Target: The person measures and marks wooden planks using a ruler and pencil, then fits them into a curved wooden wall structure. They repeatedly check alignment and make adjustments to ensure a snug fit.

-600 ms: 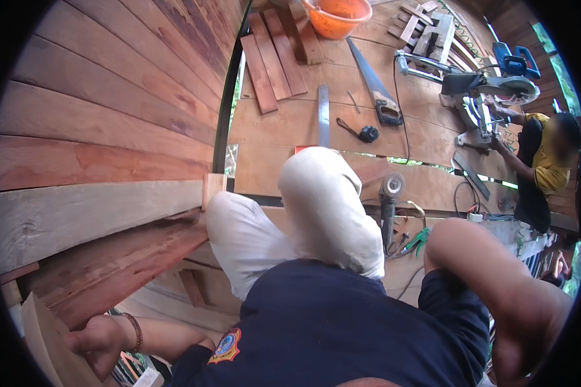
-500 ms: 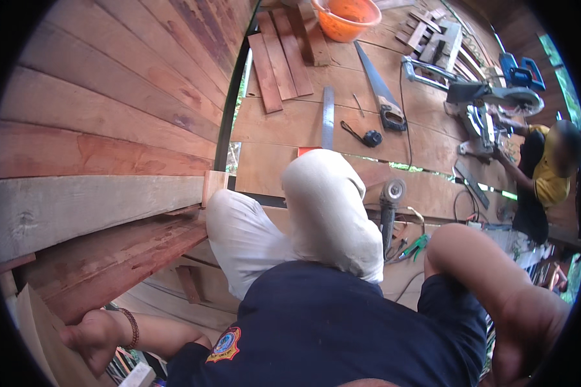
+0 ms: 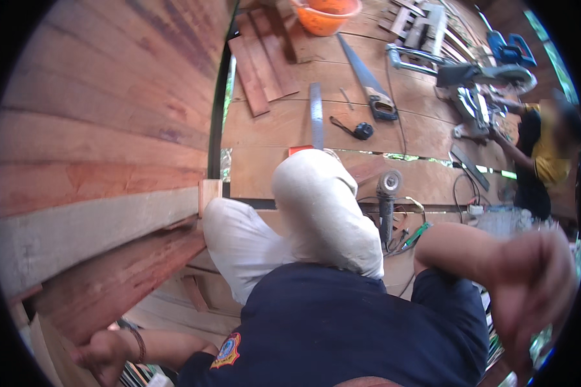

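At the lower left, my left hand (image 3: 103, 355), with a beaded bracelet (image 3: 139, 343) at the wrist, is closed against the edge of an upright wooden board (image 3: 53, 353). Some of its fingers are hidden. On the right, my right hand (image 3: 537, 274) is raised with the elbow bent; motion smears its fingers, and I make out nothing in it. Beside my left arm, a reddish wooden beam (image 3: 122, 277) runs below a greyish one (image 3: 97, 235). An angle grinder (image 3: 386, 213) stands on the floor beside my knee.
Ahead on the plank floor (image 3: 265, 168) lie a handsaw (image 3: 365, 80), a metal straightedge (image 3: 316, 116), a tape measure (image 3: 363, 131) and short boards (image 3: 252, 74). An orange basin (image 3: 323, 22) stands beyond. At right, a person in yellow (image 3: 550, 161) handles a mitre saw (image 3: 474, 109). Gaps split the floor.
My right hand has swung upward from the lower right and shows more fully. My left hand stays at the board. The view has shifted slightly.
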Available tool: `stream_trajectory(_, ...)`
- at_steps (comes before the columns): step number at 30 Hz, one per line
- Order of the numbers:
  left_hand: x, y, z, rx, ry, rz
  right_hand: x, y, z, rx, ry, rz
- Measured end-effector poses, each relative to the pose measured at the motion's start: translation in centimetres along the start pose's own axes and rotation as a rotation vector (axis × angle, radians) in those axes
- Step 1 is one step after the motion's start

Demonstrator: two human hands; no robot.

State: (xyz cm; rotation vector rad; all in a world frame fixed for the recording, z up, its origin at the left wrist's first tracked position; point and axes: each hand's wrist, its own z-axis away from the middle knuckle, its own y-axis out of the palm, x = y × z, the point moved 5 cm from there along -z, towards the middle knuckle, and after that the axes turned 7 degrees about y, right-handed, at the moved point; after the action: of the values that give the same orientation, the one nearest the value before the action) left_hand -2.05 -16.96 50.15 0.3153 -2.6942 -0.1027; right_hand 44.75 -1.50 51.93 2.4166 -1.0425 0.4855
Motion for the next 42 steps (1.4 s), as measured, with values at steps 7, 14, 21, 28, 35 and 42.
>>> stream_trajectory(7,-0.8,1.8,1.1,0.025,-0.117,-0.080,-18.6,-15.7,21.7,-0.662,1.124,0.859)
stream_trajectory(14,1.9,0.9,6.0,0.171,-0.460,0.049,-23.5,-13.3,42.5,-0.355,1.828,0.910)
stream_trajectory(21,-6.7,5.8,14.7,0.554,-1.130,0.774,-23.6,-14.0,46.7,-0.407,1.757,0.930)
stream_trajectory(28,-23.1,8.7,24.1,1.119,-1.613,1.275,-23.0,-13.6,46.5,-0.548,1.731,0.885)
stream_trajectory(35,-34.0,6.2,32.6,1.609,-1.748,1.382,-23.3,-16.0,43.8,-0.617,1.723,0.817)
stream_trajectory(42,-35.9,5.4,36.3,1.829,-1.241,1.202,-15.8,-16.6,13.4,-0.365,0.736,0.410)
